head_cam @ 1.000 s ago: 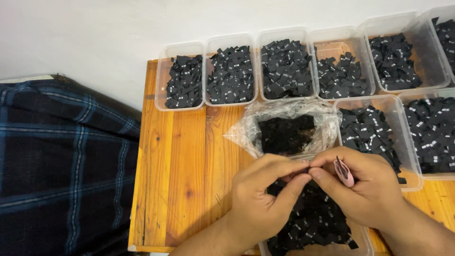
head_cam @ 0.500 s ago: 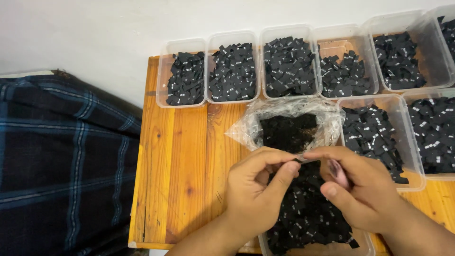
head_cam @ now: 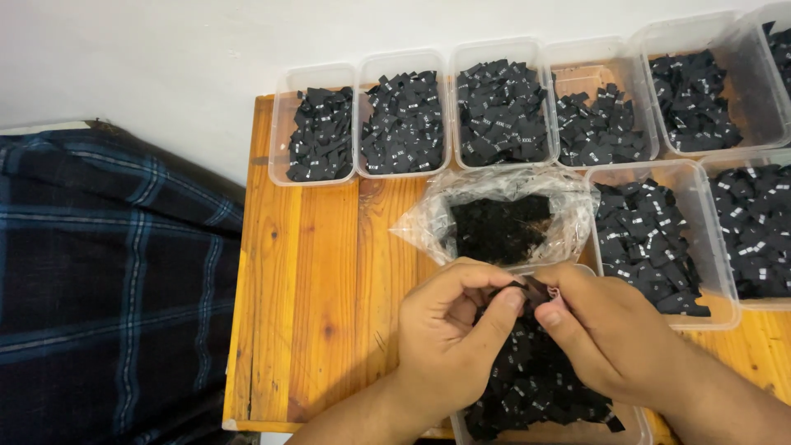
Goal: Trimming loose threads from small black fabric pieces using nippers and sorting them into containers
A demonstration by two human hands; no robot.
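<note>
Both hands, left hand (head_cam: 449, 330) and right hand (head_cam: 606, 330), fingertips pinched around small black labels (head_cam: 527, 290).

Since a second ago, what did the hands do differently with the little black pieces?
The left hand and right hand drew closer, fingers now meeting over one small black fabric label. The pink thing seen earlier in the right hand is now almost hidden. The clear plastic tubs of labels, the crinkled clear plastic bag and the orange wooden table stayed put.
</note>
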